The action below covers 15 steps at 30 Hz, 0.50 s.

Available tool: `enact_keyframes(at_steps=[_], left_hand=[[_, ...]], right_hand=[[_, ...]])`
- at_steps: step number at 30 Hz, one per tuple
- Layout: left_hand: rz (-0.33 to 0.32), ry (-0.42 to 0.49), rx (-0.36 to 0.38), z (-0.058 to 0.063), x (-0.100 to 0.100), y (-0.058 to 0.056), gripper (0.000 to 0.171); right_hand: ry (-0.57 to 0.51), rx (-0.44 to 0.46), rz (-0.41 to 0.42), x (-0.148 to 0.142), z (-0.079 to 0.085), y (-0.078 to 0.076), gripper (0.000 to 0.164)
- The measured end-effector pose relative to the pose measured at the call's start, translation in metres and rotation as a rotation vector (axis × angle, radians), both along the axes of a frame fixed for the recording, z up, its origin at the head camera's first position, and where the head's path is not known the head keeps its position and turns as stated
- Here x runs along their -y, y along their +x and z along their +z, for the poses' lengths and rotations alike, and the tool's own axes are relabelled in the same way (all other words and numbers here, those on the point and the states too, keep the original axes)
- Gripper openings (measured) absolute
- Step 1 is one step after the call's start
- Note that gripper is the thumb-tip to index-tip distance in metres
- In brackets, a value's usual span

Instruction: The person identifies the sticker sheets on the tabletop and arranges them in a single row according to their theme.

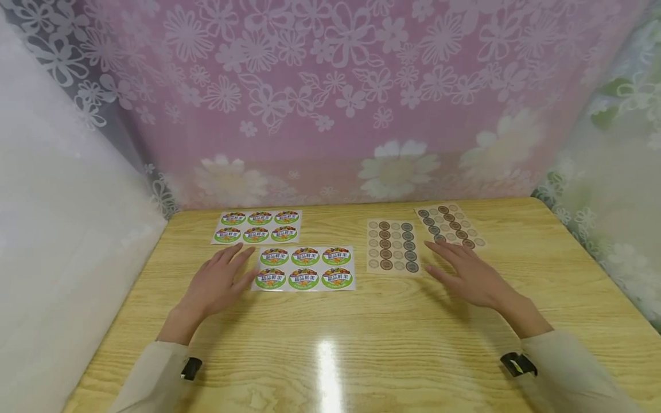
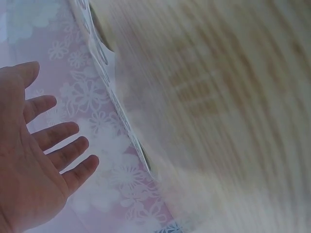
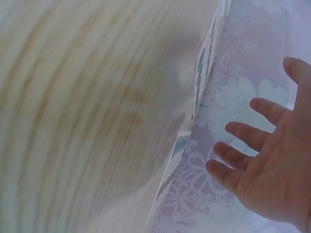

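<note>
My left hand (image 1: 216, 283), palm down with fingers spread, hovers beside two white sheets of round fruit stickers. The nearer sticker sheet (image 1: 304, 290) lies right of its thumb; the farther sticker sheet (image 1: 306, 224) lies beyond its fingertips. On the right, my right hand (image 1: 471, 277) is spread over the table near two beige sheets of small brown, grey and pale round stickers. One beige sheet (image 1: 389, 246) lies left of its fingers, the other beige sheet (image 1: 454, 222) just past them. Both wrist views show the left hand (image 2: 36, 150) and right hand (image 3: 272, 160) holding nothing.
A wood-grain table (image 1: 289, 344) carries all the sheets. Behind it hangs a pink floral curtain (image 1: 310, 132); pale cloth (image 1: 67, 206) closes the left side and a green-and-white floral cloth (image 1: 614, 155) the right. A black band (image 1: 191, 368) sits at the left cuff.
</note>
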State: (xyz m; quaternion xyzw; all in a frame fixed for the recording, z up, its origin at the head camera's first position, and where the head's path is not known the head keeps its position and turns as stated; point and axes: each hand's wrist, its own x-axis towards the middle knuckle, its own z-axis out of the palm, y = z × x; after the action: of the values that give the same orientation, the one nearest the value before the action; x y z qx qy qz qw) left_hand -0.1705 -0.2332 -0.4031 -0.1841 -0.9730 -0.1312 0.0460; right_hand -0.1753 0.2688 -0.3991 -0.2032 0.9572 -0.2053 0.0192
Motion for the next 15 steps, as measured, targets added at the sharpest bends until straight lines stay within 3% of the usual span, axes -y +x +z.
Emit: enact_keyframes(at_steps=[8,15], left_hand=[[-0.011,0.039,0.001,-0.002,0.003,-0.007,0.054],[0.001,0.091,0.028,-0.003,0.006,-0.011,0.053]], right_hand=[[-0.097,-0.021,0.004,0.013,0.0,-0.009,0.056],[-0.152,0.038,0.002,0.024,0.002,-0.018,0.059]])
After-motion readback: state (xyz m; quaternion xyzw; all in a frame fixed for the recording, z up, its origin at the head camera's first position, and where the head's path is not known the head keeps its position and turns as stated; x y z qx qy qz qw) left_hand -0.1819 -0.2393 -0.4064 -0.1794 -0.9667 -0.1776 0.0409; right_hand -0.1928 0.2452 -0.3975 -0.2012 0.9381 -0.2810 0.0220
